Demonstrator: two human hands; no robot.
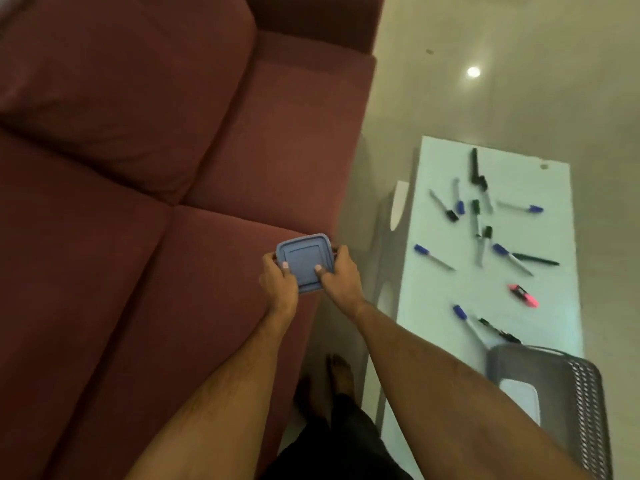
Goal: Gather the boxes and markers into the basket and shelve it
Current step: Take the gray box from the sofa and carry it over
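A small box with a blue lid (304, 261) is held over the front edge of the sofa seat. My left hand (278, 280) grips its left side and my right hand (337, 277) grips its right side, thumbs on the lid. Several markers (479, 223) with blue, black and green caps lie scattered on the white table (550, 306), along with a pink highlighter (523, 295). A dark mesh basket (585, 410) stands at the table's near end, with a white-lidded box (521, 393) inside it.
A maroon sofa (138, 202) fills the left half of the view. A narrow strip of beige floor (349, 209) separates the sofa and the table. My bare feet (332, 379) stand in that gap.
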